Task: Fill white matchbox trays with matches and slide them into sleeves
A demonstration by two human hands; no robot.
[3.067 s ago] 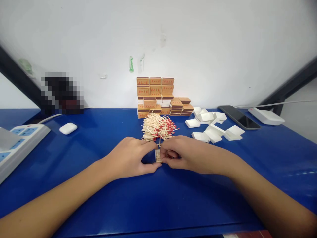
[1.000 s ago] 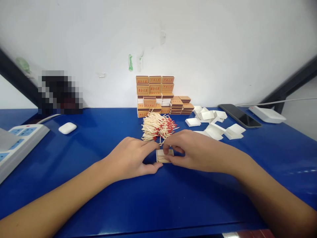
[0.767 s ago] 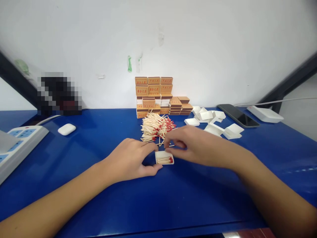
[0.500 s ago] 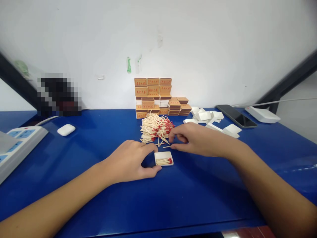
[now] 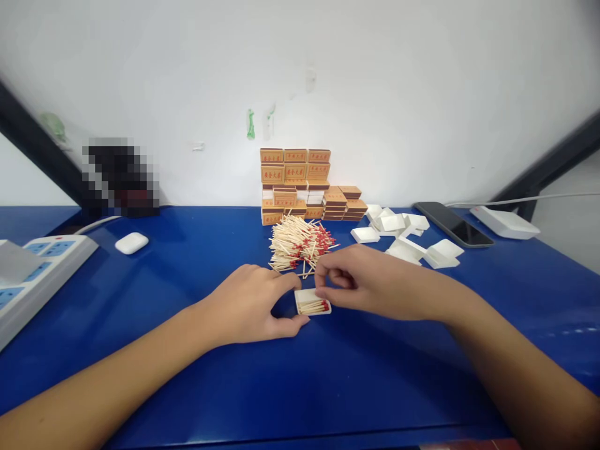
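Note:
A small white matchbox tray (image 5: 311,302) holding several red-tipped matches lies on the blue table (image 5: 197,381). My left hand (image 5: 248,304) rests beside it, thumb and forefinger curled around its left end. My right hand (image 5: 363,282) hovers just above the tray's far right edge, fingers pinched together; whether a match is in the pinch is hidden. A loose heap of matches (image 5: 300,244) lies right behind the tray.
Stacked brown matchboxes (image 5: 300,184) stand against the wall. Several empty white trays (image 5: 405,237) lie at the right, then a phone (image 5: 452,223) and a white adapter (image 5: 504,222). A power strip (image 5: 32,269) and an earbud case (image 5: 131,242) sit at the left.
My right hand lifted off the tray, reached to the match heap, and has come back over the tray with fingers pinched. My left hand stayed at the tray's left end.

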